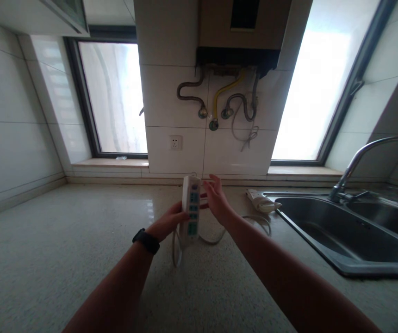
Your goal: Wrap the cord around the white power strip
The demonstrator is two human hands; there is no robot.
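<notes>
A white power strip (190,208) with blue and green socket faces is held up above the countertop, its long side nearly upright. My left hand (169,221), with a dark watch on the wrist, grips it from the left side, thumb across its front. Close to its upper right edge is my right hand (216,199), fingers apart; whether a fingertip touches the strip I cannot tell. The strip's pale cord (177,249) hangs in a loop below it, and more cord (263,222) lies on the counter to the right, partly behind my right forearm.
A steel double sink (324,249) with a curved faucet (355,162) is at the right. Beside its rim lies a crumpled pale packet (261,202). A wall socket (176,143) sits behind the speckled countertop (98,249). A water heater (244,27) with hoses hangs above.
</notes>
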